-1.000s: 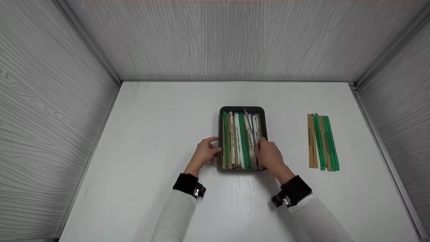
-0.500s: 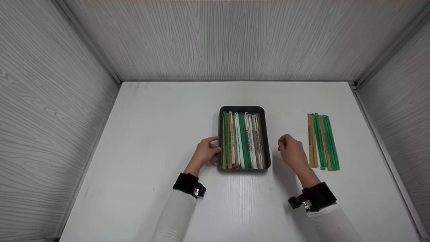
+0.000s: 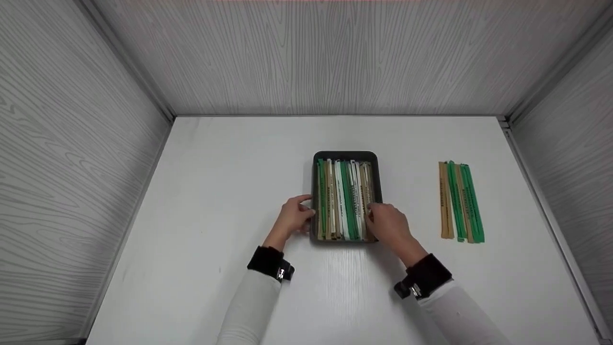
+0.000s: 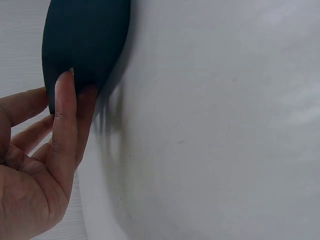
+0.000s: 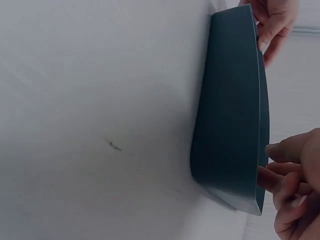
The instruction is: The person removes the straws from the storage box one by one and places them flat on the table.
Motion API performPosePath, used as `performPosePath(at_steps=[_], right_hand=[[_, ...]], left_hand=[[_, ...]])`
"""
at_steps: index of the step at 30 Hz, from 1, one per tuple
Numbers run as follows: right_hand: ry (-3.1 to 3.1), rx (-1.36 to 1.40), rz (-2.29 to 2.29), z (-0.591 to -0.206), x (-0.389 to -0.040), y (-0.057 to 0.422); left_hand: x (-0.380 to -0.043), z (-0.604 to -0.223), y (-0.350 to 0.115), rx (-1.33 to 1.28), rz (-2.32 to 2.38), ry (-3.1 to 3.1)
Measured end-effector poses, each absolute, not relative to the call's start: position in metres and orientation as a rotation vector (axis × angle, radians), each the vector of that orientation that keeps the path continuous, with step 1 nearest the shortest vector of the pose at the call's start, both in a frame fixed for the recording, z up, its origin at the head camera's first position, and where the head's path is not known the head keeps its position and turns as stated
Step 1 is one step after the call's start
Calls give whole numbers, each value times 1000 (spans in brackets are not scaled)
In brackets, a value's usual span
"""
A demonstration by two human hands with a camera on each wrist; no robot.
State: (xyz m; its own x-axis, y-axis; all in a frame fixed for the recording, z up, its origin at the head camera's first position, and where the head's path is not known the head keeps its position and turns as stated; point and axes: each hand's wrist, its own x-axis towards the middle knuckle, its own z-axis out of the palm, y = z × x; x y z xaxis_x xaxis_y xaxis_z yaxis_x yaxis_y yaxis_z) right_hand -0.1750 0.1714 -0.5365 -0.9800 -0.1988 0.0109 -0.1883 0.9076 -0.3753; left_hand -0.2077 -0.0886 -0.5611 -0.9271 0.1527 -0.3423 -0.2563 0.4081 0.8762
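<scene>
A dark rectangular tray (image 3: 346,155) stands near the middle of the table, filled with long, slim printed packets (image 3: 342,201) in green, brown and white, like wrapped straws. The left hand (image 3: 293,215) grips the tray's left wall, thumb at the rim; in the left wrist view this hand (image 4: 55,150) has fingers on both sides of the wall. At the tray's right side, the right hand (image 3: 390,223) has bent fingers over the rightmost packets. The right wrist view shows the right hand (image 5: 297,180) with fingertips past the rim; I cannot tell whether they hold a packet.
To the right of the tray, several green and brown packets (image 3: 457,203) lie side by side on the white table (image 3: 230,167). Grey wood-grain panels (image 3: 306,62) enclose the table at the back and both sides.
The right hand held a slanting packet over the tray, moved away to the right with bent fingers, and is now back at the tray's right side. The left hand has stayed on the tray.
</scene>
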Motion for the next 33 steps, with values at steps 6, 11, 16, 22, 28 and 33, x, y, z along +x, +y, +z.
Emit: performPosePath(at_steps=[6,11,16,22,28,33], right_hand=[[3037,-320,-390,-542,-184,158],[3003,-297,-372,-543,-187,153],[2988,-262,-402,-546,-187,151],[2958,-223,-446,-549,-186,149],[2914,-145,-503,-551,-188,147],[2876,-87,-604,-552,-190,149]], left_hand=[[-206,-561,-88,-67,1522,2330],[-206,-560,-88,-58,1518,2334],[-205,-560,-88,-65,1514,2326],[-204,-559,-88,-78,1536,2295],[-204,-560,-87,-104,1573,2248],[-204,-560,-87,-90,1563,2260]])
